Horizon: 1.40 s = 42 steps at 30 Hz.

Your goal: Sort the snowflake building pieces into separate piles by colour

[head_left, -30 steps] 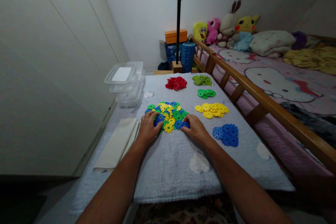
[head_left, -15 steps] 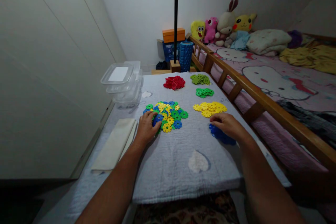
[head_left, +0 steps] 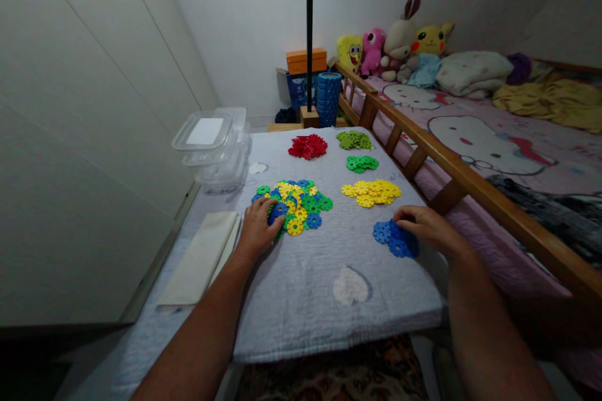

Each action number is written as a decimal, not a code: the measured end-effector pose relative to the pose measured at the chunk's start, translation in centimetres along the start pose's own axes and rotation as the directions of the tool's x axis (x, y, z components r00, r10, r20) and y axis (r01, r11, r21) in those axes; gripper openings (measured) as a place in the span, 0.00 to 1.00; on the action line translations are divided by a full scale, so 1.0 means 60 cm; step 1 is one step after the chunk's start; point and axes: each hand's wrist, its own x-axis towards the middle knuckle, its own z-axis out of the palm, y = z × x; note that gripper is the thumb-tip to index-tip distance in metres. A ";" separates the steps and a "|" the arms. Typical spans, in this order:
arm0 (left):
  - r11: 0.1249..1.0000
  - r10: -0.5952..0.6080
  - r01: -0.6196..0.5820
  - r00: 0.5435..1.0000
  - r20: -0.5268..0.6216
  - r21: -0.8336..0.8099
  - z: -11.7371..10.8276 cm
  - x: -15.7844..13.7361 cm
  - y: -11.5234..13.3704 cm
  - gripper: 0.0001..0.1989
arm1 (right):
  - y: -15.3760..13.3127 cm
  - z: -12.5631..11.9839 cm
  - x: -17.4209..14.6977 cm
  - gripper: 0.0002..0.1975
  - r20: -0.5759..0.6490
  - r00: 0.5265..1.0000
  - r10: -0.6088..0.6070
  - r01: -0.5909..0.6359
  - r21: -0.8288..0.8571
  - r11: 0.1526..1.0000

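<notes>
On the cloth-covered table lies a mixed pile of flower-shaped plastic discs (head_left: pixel 295 213) in blue, yellow and green. My left hand (head_left: pixel 258 225) rests at the pile's left edge, thumb and fingers apart around a blue disc (head_left: pixel 279 212). Over the blue disc pile (head_left: pixel 397 241) at the right is my right hand (head_left: pixel 421 225), its fingertips pinched together at the upper edge. Whether a disc is held in that pinch is hidden. Just beyond sits a yellow disc pile (head_left: pixel 371 192).
Farther back are green (head_left: pixel 362 164), olive-green (head_left: pixel 355 140) and red (head_left: pixel 308 146) disc piles. Clear plastic containers (head_left: pixel 207 144) are stacked at the left, with a folded cream cloth (head_left: pixel 200 260) nearer me. A wooden bed rail (head_left: pixel 442 169) runs along the right side.
My right hand has moved rightward over the blue pile, uncovering more blue discs on its left. My left hand stays at the mixed pile. The view has shifted slightly.
</notes>
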 end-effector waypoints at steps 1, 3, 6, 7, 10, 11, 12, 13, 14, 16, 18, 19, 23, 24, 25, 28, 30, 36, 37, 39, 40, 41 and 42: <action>1.000 -0.002 0.002 1.000 -0.001 0.000 0.000 0.000 0.000 0.19 | 0.000 0.001 0.000 0.05 -0.018 1.000 -0.004 0.003 -0.022 1.000; 1.000 -0.005 0.005 1.000 -0.001 -0.001 0.000 0.000 0.000 0.19 | -0.003 0.002 0.001 0.04 -0.073 0.997 -0.010 0.005 -0.067 0.998; 1.000 -0.007 0.007 1.000 0.007 -0.001 -0.001 0.000 0.001 0.19 | -0.015 0.004 0.004 0.06 -0.163 0.986 -0.029 0.011 -0.109 0.994; 1.000 -0.008 0.008 1.000 0.011 0.000 -0.001 0.000 0.001 0.19 | -0.023 0.006 0.007 0.06 -0.184 0.982 -0.043 0.022 -0.116 0.993; 1.000 -0.012 0.012 1.000 0.018 -0.001 -0.002 0.000 0.003 0.19 | -0.060 0.025 0.021 0.08 -0.177 0.977 -0.118 0.096 -0.125 0.988; 1.000 -0.016 0.016 1.000 0.016 -0.003 -0.003 0.000 0.003 0.19 | -0.075 0.036 0.027 0.08 -0.149 0.977 -0.153 0.135 -0.127 0.983; 1.000 -0.019 0.019 1.000 0.013 -0.007 -0.003 0.000 0.003 0.18 | -0.090 0.049 0.035 0.08 -0.108 0.975 -0.195 0.181 -0.130 0.975; 1.000 -0.022 0.022 1.000 0.011 -0.011 -0.003 -0.001 0.003 0.18 | -0.105 0.065 0.043 0.08 -0.061 0.969 -0.240 0.230 -0.136 0.964; 1.000 -0.022 0.022 1.000 0.010 -0.016 -0.003 -0.001 0.003 0.18 | -0.120 0.082 0.051 0.08 -0.015 0.959 -0.283 0.278 -0.145 0.950; 0.999 -0.021 0.021 1.000 0.011 -0.024 -0.003 -0.001 0.003 0.18 | -0.146 0.120 0.064 0.09 0.062 0.936 -0.346 0.352 -0.172 0.920; 0.999 -0.022 0.023 1.000 0.015 -0.024 -0.003 -0.001 0.003 0.18 | -0.167 0.160 0.073 0.08 0.090 0.922 -0.376 0.387 -0.217 0.896; 0.999 -0.025 0.025 1.000 0.016 -0.021 -0.003 -0.001 0.003 0.18 | -0.175 0.178 0.075 0.08 0.081 0.921 -0.381 0.389 -0.240 0.889; 1.000 -0.026 0.026 1.000 0.010 -0.010 -0.003 -0.002 0.005 0.18 | -0.189 0.230 0.076 0.09 -0.022 0.935 -0.354 0.330 -0.309 0.892; 1.000 -0.027 0.027 1.000 0.007 -0.010 -0.003 -0.002 0.006 0.18 | -0.189 0.237 0.075 0.10 -0.043 0.937 -0.348 0.318 -0.315 0.895; 1.000 -0.029 0.029 1.000 0.004 -0.009 -0.004 -0.003 0.007 0.18 | -0.187 0.242 0.075 0.10 -0.059 0.937 -0.346 0.311 -0.315 0.897; 0.999 -0.034 0.034 0.999 0.003 -0.008 -0.005 -0.003 0.009 0.18 | -0.181 0.249 0.076 0.11 -0.087 0.931 -0.355 0.318 -0.286 0.904; 0.999 -0.033 0.033 0.999 0.005 -0.008 -0.006 -0.003 0.010 0.18 | -0.180 0.250 0.077 0.11 -0.095 0.929 -0.357 0.325 -0.247 0.913; 1.000 -0.026 0.026 1.000 0.004 -0.009 -0.004 -0.002 0.006 0.18 | -0.177 0.215 0.076 0.05 -0.062 0.956 -0.288 0.283 -0.076 0.956; 1.000 -0.023 0.023 1.000 0.006 -0.009 -0.004 -0.002 0.006 0.18 | -0.171 0.200 0.075 0.04 -0.053 0.962 -0.268 0.266 -0.045 0.963; 1.000 -0.020 0.020 1.000 0.006 -0.010 -0.005 -0.003 0.006 0.19 | -0.154 0.161 0.069 0.03 -0.039 0.972 -0.233 0.234 0.008 0.972; 1.000 -0.020 0.020 1.000 0.007 -0.010 -0.005 -0.003 0.006 0.20 | -0.143 0.140 0.064 0.03 -0.023 0.975 -0.220 0.221 0.033 0.975; 1.000 -0.019 0.019 1.000 0.007 -0.010 -0.005 -0.003 0.007 0.20 | -0.131 0.118 0.058 0.02 -0.005 0.978 -0.208 0.208 0.048 0.977; 1.000 -0.018 0.018 1.000 0.009 -0.009 -0.005 -0.003 0.007 0.21 | -0.118 0.097 0.051 0.03 0.004 0.979 -0.204 0.203 0.062 0.977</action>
